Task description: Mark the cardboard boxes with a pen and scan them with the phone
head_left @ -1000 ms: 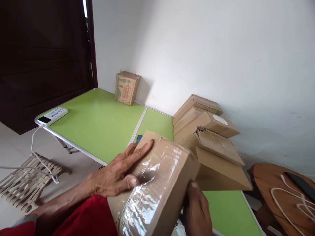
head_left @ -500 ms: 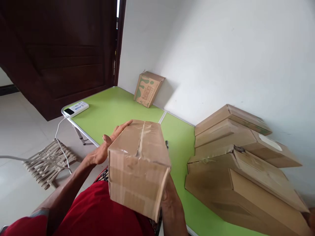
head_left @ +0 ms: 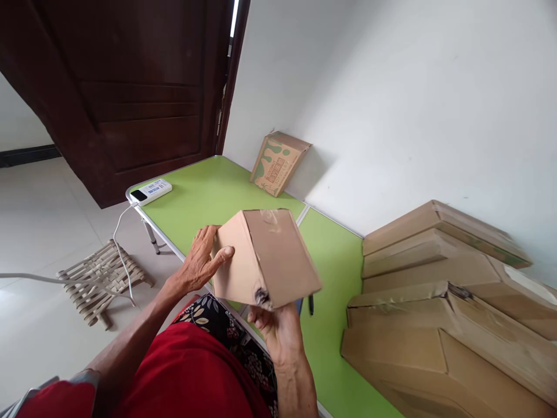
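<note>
A brown cardboard box (head_left: pixel 285 255) is tilted between my two hands above the green table (head_left: pixel 204 186). My left hand (head_left: pixel 206 258) grips its left side, with the thumb flat on the near face and the fingers round the far edge. Beneath the lower corner, my right hand (head_left: pixel 278 328) holds the box up from below; some of its fingers are hidden under the cardboard. A dark torn patch (head_left: pixel 261 297) marks that corner, and clear tape (head_left: pixel 270 219) runs over the far edge. Just right of the box lies a black pen-like object (head_left: pixel 310 305).
Several cardboard boxes (head_left: pixel 404 296) lean in a row against the wall at the right. One printed box (head_left: pixel 278 165) leans at the back. A white device (head_left: pixel 152 191) with a cable sits on the left corner. A woven stool (head_left: pixel 104 278) stands on the floor.
The box has been turned in my hands, so a different face and a torn corner show. My right hand has come into view beneath it. The camera view has shifted slightly left.
</note>
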A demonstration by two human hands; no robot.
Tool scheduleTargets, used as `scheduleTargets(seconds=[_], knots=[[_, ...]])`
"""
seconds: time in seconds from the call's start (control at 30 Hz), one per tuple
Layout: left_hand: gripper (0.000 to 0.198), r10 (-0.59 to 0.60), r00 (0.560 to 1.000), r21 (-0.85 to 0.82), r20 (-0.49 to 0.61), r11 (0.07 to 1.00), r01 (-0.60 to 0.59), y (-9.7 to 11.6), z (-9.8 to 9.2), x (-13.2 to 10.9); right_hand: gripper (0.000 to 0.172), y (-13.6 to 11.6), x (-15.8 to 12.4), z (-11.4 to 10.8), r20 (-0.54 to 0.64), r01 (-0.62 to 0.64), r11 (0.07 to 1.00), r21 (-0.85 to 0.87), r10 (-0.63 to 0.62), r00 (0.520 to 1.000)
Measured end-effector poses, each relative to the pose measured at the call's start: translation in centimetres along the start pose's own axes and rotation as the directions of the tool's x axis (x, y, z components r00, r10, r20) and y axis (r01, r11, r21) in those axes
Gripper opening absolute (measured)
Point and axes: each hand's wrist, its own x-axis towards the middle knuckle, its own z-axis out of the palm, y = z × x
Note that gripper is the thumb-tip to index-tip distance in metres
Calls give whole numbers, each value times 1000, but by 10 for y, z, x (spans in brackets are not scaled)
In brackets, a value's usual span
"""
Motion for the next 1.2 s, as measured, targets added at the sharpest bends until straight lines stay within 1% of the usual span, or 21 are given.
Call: scheduleTargets(seconds=[0.07,0.1,0.17,0.23,0.3,0.37,0.43,0.47,0.53,0.6,0.67,0.73,0.8,0.87,0.93,1.0,1.07,1.13,1.2], knots=[[46,-51,999,15,-15,999,51,-3,3,-1,67,-9,-2,5,3,-36,999,24,36,999],[42,-82,996,20,-21,996,83,-5,3,-1,71,-13,-2,8,2,-31,999,21,31,1000],[38,-140,990,27,-29,990,141,-7,3,-2,76,-17,-2,12,-6,30,999,-35,-30,1000],[37,-172,985,33,-29,984,173,-7,1,-3,76,-17,1,11,-15,98,983,-155,-102,995],[37,-176,984,39,-27,983,177,-7,-1,-6,75,-17,5,6,-51,152,939,-310,-176,983],[40,-182,983,61,-29,981,183,-4,-4,-10,76,-20,11,1,-77,188,868,-460,-250,965],[45,-203,979,86,-32,975,205,-1,-7,-15,80,-27,15,0,-77,236,793,-562,-334,939],[46,-222,975,91,-30,970,224,2,-8,-18,83,-31,17,2,-64,262,767,-586,-366,928],[46,-264,964,80,-25,961,265,5,-9,-22,83,-37,20,8,-29,292,765,-574,-375,927],[49,-275,961,27,-34,961,275,6,-8,-23,78,-39,24,15,-5,275,813,-513,-323,946],[67,-238,968,-57,-78,970,234,5,-7,-19,73,-35,27,20,-19,235,853,-466,-275,961],[84,-189,972,-133,-139,976,171,7,-7,-9,72,-28,28,22,-53,226,868,-441,-277,959],[90,-167,970,-150,-178,979,141,13,-9,6,72,-19,26,22,-59,249,877,-412,-298,953],[88,-153,970,-114,-187,985,133,24,-12,21,76,-12,20,22,-43,294,870,-397,-338,940],[79,-125,974,-58,-187,991,117,37,-16,33,83,-9,11,25,-24,337,852,-401,-377,926],[68,-105,976,-22,-193,995,102,49,-19,39,89,-10,3,29,1,349,845,-406,-381,924],[60,-90,975,-3,-202,996,91,56,-18,39,91,-17,0,34,3,348,857,-379,-375,927],[57,-44,977,1,-208,999,46,60,-15,35,86,-26,3,39,-37,356,882,-310,-386,922],[56,29,978,1,-206,1000,-29,62,-9,28,75,-38,10,41,-105,383,883,-272,-423,900]])
